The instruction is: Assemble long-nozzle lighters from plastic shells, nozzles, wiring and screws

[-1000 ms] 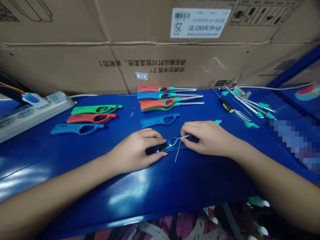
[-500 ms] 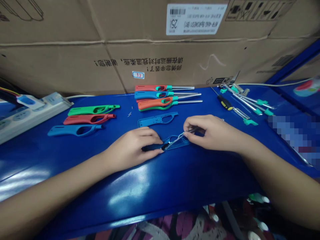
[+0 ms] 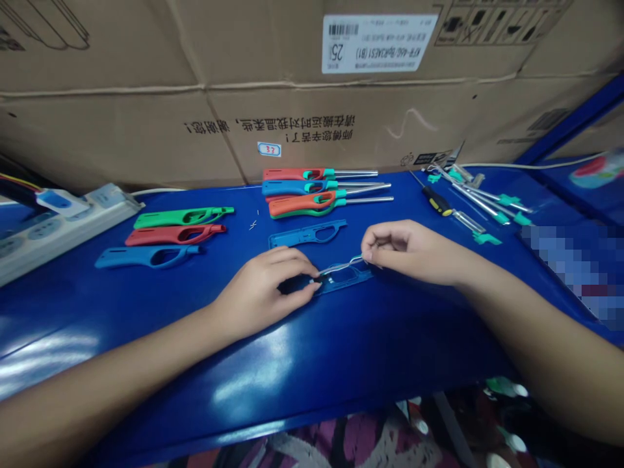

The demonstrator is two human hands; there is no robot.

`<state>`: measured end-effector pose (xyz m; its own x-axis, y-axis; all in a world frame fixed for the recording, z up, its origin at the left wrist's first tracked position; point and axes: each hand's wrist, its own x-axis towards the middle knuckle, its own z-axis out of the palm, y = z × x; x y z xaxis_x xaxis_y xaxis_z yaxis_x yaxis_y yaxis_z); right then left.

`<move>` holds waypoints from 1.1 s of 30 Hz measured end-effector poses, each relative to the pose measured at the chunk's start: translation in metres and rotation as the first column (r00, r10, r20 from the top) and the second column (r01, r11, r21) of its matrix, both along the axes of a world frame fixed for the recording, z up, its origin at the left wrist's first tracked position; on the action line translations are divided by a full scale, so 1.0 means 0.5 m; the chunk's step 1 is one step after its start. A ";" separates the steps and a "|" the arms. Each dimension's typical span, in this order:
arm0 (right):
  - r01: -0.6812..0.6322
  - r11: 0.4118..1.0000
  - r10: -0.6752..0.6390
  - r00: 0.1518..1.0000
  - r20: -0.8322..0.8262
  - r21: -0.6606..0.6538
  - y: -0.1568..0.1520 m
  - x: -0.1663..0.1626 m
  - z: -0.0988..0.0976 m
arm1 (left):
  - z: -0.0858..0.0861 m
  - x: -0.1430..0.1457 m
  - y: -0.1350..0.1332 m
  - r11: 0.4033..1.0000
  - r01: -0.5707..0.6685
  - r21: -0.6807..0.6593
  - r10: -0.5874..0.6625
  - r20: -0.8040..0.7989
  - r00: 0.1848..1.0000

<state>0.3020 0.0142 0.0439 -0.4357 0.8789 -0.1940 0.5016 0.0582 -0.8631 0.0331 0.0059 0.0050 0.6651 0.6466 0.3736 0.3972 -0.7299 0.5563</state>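
- The left hand point(image 3: 263, 286) lies on the bench point(image 3: 341, 364) just below the centre of the view. Its grip is narrow, thumb and fingertips closed on the left end of an open blue shell half point(image 3: 351, 277).
- That blue shell half lies flat on the bench between the two hands, at 3 o'clock from the left hand.
- The right hand point(image 3: 412, 250) sits at 2 o'clock from the left. Its grip is a tight pinch of thumb and forefinger on the right end of a thin wire point(image 3: 338, 265).
- The thin wire runs across the top of the shell, from the right pinch to the left fingertips.
- A second blue shell point(image 3: 307, 233) lies at 12 o'clock from the left hand, near it.
- Finished lighters point(image 3: 312, 192) are stacked further off at 12 o'clock.
- Green point(image 3: 182, 216), red point(image 3: 173, 234) and blue point(image 3: 146, 257) handle halves lie in a row at 10 o'clock.
- A power strip point(image 3: 58, 221) is at 9 o'clock, by the bench's edge.
- A screwdriver point(image 3: 439, 201) and metal tubes with teal ends point(image 3: 487, 201) lie at 1 o'clock from the right hand.
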 end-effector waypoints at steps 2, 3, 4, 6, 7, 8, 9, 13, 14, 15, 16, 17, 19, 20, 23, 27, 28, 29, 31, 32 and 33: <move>0.026 1.000 -0.027 0.999 0.017 0.010 0.002 0.004 -0.003 | 0.000 0.000 0.000 0.999 -0.036 -0.006 0.037 0.026 0.999; 0.035 0.999 -0.035 0.999 0.029 0.013 0.003 0.006 -0.005 | 0.001 0.000 0.000 0.998 -0.055 -0.017 0.055 0.039 0.998; 0.039 0.999 -0.039 0.998 0.042 0.016 0.003 0.008 -0.006 | 0.001 0.000 0.000 0.997 -0.068 -0.030 0.070 0.054 0.996; 0.028 0.999 -0.029 0.997 0.069 0.015 0.003 0.010 -0.009 | 0.002 0.000 -0.002 0.995 -0.085 -0.044 0.088 0.084 0.993; 0.015 1.000 -0.016 0.996 0.084 0.012 0.003 0.011 -0.009 | 0.002 0.000 -0.002 0.995 -0.088 -0.045 0.092 0.093 0.991; 0.001 1.000 -0.002 0.995 0.098 0.006 0.002 0.011 -0.009 | 0.002 0.000 -0.003 0.995 -0.086 -0.041 0.090 0.099 0.991; -0.011 1.000 0.011 0.994 0.113 0.000 0.001 0.011 -0.008 | 0.002 0.000 -0.003 0.996 -0.081 -0.031 0.084 0.102 0.991; -0.036 0.999 0.040 0.985 0.166 -0.027 -0.002 0.012 -0.005 | 0.000 -0.002 -0.001 0.998 -0.036 0.053 0.031 0.097 0.995; -0.048 0.998 0.053 0.983 0.175 -0.033 -0.002 0.013 -0.004 | 0.000 -0.002 0.000 0.996 -0.022 0.088 0.013 0.097 0.995; -0.064 0.997 0.070 0.981 0.183 -0.038 -0.002 0.015 -0.002 | 0.000 -0.003 0.001 0.993 -0.009 0.121 -0.003 0.097 0.995; -0.085 0.996 0.091 0.978 0.187 -0.042 -0.003 0.017 0.000 | -0.001 -0.003 0.002 0.989 0.002 0.151 -0.017 0.098 0.995; -0.108 0.993 0.114 0.976 0.187 -0.044 -0.003 0.019 0.002 | -0.001 -0.004 0.003 0.985 0.009 0.171 -0.026 0.097 0.995; -0.162 0.986 0.167 0.969 0.182 -0.042 -0.006 0.023 0.009 | -0.003 -0.005 0.005 0.982 0.018 0.188 -0.035 0.086 0.996; -0.191 0.981 0.196 0.964 0.179 -0.040 -0.007 0.025 0.013 | -0.005 -0.005 0.007 0.982 0.023 0.188 -0.038 0.080 0.996; -0.284 0.959 0.282 0.939 0.197 -0.016 -0.012 0.028 0.023 | -0.012 -0.006 0.013 0.983 0.059 0.175 -0.067 0.044 0.997; -0.367 0.930 0.350 0.899 0.264 0.020 -0.014 0.027 0.024 | -0.022 -0.004 0.021 0.985 0.100 0.141 -0.102 0.004 0.995; -0.375 0.927 0.355 0.894 0.273 0.024 -0.014 0.027 0.023 | -0.025 -0.002 0.023 0.985 0.105 0.135 -0.106 0.003 0.994; -0.378 0.925 0.356 0.892 0.279 0.027 -0.013 0.027 0.021 | -0.027 -0.001 0.025 0.985 0.107 0.132 -0.109 0.005 0.994; -0.380 0.924 0.354 0.890 0.287 0.040 -0.011 0.029 0.018 | -0.030 0.001 0.027 0.986 0.105 0.128 -0.107 0.011 0.994; -0.380 0.924 0.352 0.890 0.291 0.047 -0.011 0.029 0.017 | -0.031 0.001 0.028 0.986 0.102 0.129 -0.105 0.014 0.994; -0.379 0.924 0.349 0.890 0.295 0.052 -0.010 0.030 0.017 | -0.032 0.001 0.028 0.986 0.102 0.132 -0.104 0.013 0.994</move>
<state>0.3170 0.0090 0.0524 -0.6717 0.6906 -0.2681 0.6438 0.3651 -0.6724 0.0337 0.0198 -0.0110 0.7172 0.5193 0.4647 0.3057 -0.8337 0.4599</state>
